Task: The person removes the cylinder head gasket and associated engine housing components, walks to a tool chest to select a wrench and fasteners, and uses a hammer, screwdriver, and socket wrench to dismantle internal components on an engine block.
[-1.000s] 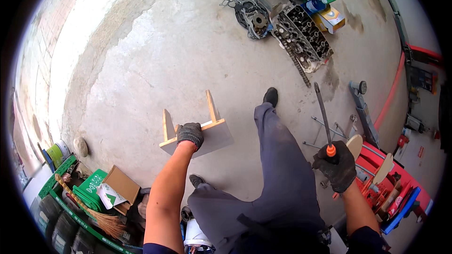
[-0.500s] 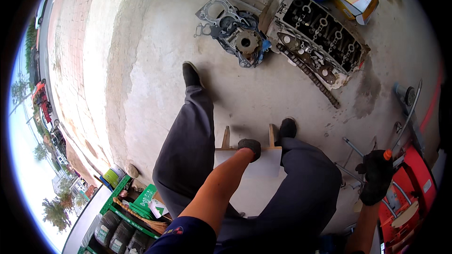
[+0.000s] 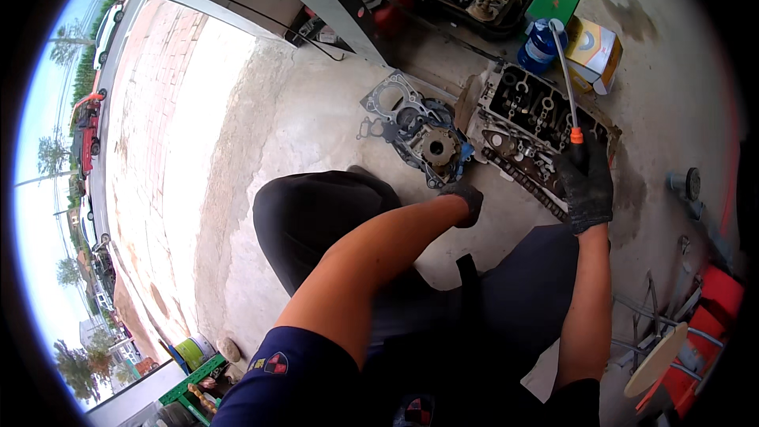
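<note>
"Right hand point(image 3: 587, 190)?"
"Clamped on the orange-collared bar point(image 3: 568, 83), which points far, right of centre — crossing the engine head point(image 3: 522, 107) in view."
"Left hand point(image 3: 466, 204)?"
"Near the engine cover point(image 3: 439, 161) — I can't tell whether it's gripping."

Shows a blue bottle point(image 3: 535, 54) just beside a yellow-and-white box point(image 3: 591, 49), with a green box point(image 3: 556, 1) behind. Has a black tray point(image 3: 514, 21) nearby and a white car point(image 3: 105, 34) outdoors.

Dull metal, matt cloth
Smooth metal shaft point(image 3: 566, 81) on the tool, glossy plastic collar point(image 3: 576, 136); engine part point(image 3: 515, 101), upper right of the frame, rough metal; jug point(image 3: 538, 54), shiny plastic; trousers point(image 3: 312, 221), matt cloth; floor point(image 3: 304, 103), worn concrete.
</note>
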Tool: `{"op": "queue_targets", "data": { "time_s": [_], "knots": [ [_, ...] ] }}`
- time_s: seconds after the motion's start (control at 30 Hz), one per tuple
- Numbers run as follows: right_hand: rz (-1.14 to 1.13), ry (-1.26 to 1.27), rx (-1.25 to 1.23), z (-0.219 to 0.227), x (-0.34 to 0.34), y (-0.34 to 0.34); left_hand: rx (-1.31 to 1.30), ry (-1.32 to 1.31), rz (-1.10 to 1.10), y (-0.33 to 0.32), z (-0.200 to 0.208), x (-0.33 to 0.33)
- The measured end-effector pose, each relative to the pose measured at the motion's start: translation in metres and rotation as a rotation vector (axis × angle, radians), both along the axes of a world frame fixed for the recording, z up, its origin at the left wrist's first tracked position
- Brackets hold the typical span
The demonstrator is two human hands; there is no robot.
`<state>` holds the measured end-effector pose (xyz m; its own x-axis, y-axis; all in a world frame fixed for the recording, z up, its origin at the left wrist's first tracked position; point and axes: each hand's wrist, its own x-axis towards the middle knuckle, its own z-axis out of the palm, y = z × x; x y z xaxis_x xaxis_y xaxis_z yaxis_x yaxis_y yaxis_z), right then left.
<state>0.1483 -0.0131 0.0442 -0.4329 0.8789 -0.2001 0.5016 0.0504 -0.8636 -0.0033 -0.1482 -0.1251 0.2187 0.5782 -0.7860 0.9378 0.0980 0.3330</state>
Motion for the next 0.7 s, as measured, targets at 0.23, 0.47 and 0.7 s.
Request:
{"op": "queue_targets", "data": {
  "time_s": [0.23, 0.47, 0.7],
  "knots": [
    [0.416, -0.087, 0.154, -0.055, -0.012, 0.015, 0.532, 0.093, -0.048, 0.047, 0.075, -0.12],
    [0.635, -0.368, 0.438, -0.04, -0.056, 0.005, 0.496, 0.115, 0.222, 0.007, 0.081, -0.194],
    [0.788, -0.426, 0.464, 0.018, -0.11, -0.026, 0.651, 0.281, -0.107, 0.011, 0.098, -0.208]
  ]
}}
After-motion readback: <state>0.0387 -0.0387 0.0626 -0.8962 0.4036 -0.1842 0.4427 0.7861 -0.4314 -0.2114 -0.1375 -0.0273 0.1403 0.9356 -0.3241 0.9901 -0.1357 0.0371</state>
